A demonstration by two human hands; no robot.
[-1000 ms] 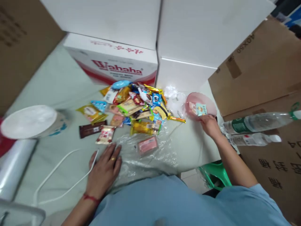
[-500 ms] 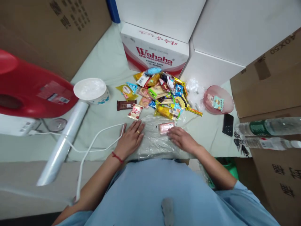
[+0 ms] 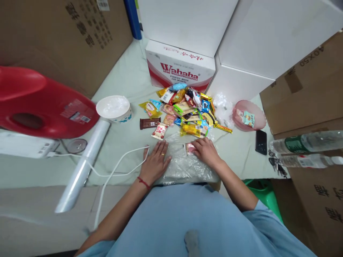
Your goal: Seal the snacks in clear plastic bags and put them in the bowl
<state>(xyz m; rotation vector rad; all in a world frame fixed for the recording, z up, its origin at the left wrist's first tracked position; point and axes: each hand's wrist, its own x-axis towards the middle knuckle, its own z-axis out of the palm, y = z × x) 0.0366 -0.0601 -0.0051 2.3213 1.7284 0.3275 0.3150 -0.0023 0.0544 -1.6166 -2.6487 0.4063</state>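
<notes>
A sheet of clear plastic film (image 3: 184, 169) is spread at the table's front edge before me. My left hand (image 3: 156, 159) lies flat on its left side, palm down with the fingers stretched forward. On the film rests a small pink wrapped snack (image 3: 190, 148). The fingers of my right hand (image 3: 205, 151) close over its right end, hiding part of it. Just beyond my left fingertips is a cream and red packet (image 3: 159, 131), with a brown wrapped bar (image 3: 150, 123) behind it. A heap of wrapped snacks (image 3: 187, 109) lies past the film.
Left are a paper tub (image 3: 114, 109), a film roll (image 3: 83, 167), a white cable (image 3: 115, 175) and a red jug (image 3: 48, 103). Right are a pink bowl (image 3: 255, 123), a phone (image 3: 261, 142), keys (image 3: 277, 166) and two bottles (image 3: 308, 142). A Wahaba-type water carton (image 3: 179, 67) stands behind.
My right hand has moved forward and its fingers now cover more of the pink snack. My left hand stays flat on the film. The camera view has shifted slightly.
</notes>
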